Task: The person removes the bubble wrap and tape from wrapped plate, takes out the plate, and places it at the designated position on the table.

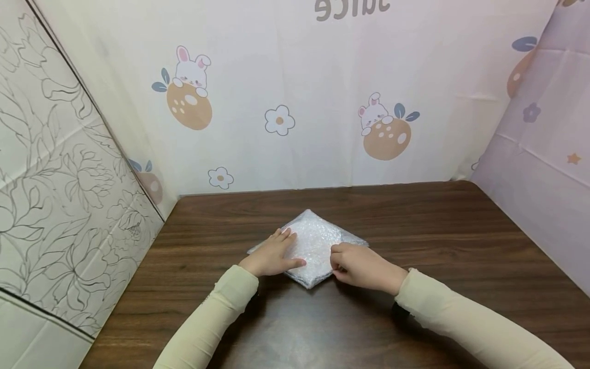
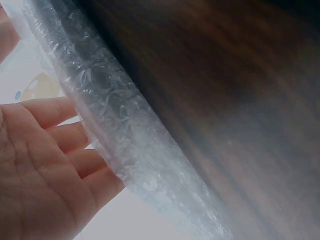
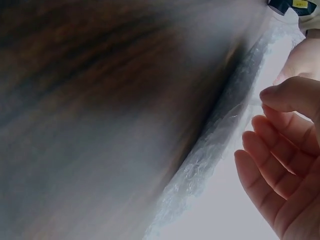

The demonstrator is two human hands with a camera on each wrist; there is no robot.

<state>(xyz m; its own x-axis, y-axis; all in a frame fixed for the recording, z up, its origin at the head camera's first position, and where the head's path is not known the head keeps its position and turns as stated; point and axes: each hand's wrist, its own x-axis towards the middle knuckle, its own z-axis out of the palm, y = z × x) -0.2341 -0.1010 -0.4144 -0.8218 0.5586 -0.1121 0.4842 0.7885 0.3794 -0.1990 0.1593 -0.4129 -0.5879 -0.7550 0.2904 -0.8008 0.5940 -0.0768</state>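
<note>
A sheet of clear bubble wrap (image 1: 315, 233), folded into a flat diamond-shaped bundle, lies on the table in the head view; what it may contain cannot be made out. My left hand (image 1: 272, 256) rests on its left side, fingers spread and fairly straight. At the lower right edge, my right hand (image 1: 361, 266) has its fingers curled, and thumb and forefinger pinch the wrap's edge. The left wrist view shows the left hand's fingers (image 2: 75, 135) against the bubbly rim (image 2: 120, 120). Thumb and forefinger come together beside the wrap (image 3: 215, 145) in the right wrist view.
The dark wood-grain table (image 1: 428, 220) extends around the bundle. Behind it hangs a pale printed curtain (image 1: 318, 154) with rabbits and flowers. A floral-patterned panel (image 1: 69, 169) stands at the left, and a lilac curtain (image 1: 548, 154) hangs at the right.
</note>
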